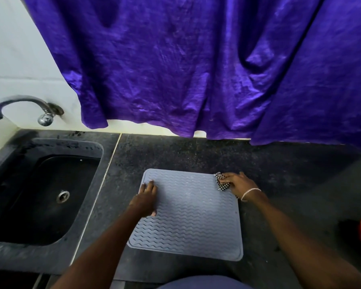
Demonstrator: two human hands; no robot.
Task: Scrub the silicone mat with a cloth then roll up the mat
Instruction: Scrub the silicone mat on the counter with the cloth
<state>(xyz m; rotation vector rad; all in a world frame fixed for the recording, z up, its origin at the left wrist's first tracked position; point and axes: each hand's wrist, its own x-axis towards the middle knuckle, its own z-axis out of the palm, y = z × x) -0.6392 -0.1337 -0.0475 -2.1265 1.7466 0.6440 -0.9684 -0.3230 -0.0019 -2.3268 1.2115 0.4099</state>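
We have the silicone mat (188,215) lying flat on the dark tabletop (279,174), squarish, right of the sink (40,195). Our right hand (238,184) sits at its far right corner, fingers closed on the checkered cloth (222,182) — the unscrubbed surface lies leftward and toward us. Our left hand (147,198) presses open-palmed on the left edge, holding nothing — just pinning it
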